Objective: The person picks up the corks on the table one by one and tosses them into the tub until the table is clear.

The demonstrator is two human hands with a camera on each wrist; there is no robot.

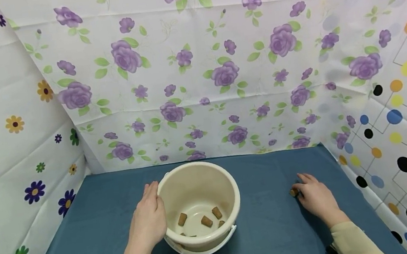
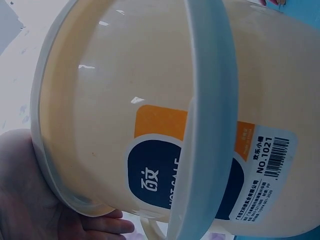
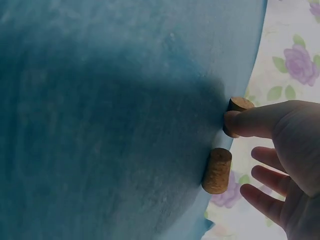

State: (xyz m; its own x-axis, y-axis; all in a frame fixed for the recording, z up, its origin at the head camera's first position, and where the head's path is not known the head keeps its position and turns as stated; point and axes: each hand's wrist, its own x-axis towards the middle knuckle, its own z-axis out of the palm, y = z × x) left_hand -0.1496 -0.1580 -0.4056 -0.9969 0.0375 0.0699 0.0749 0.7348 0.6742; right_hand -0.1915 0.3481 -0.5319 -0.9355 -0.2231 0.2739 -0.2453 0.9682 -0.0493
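A brown cork [image 3: 240, 104] sits at the right hand [image 1: 316, 197], with one digit laid across its side; whether another finger closes on it from behind is hidden, so I cannot tell a full grasp from a touch. A second cork [image 3: 217, 171] lies just beside it, near that hand's other fingers, which are spread and hold nothing. Both are on the blue-covered counter [image 1: 270, 221], to the right of the cream bucket [image 1: 196, 188] and well apart from it.

Such corks should prove very light, firm with a little give, and grainy rather than slippery — hard to break, though apt to roll. The best hold is likely thumb and fingertip across the round middle.

More corks [image 1: 206, 221] lie on the bucket's floor: three show plainly, others only in part by the near wall.

The left hand [image 1: 147, 216] rests against the bucket's left side at the rim, fingers extended rather than clenched. The bucket looks like thin, smooth plastic — light, stiff, probably easy to nudge, and best steadied at the rim. A pale handle [image 2: 215, 125] hangs across its printed label [image 2: 272, 160].
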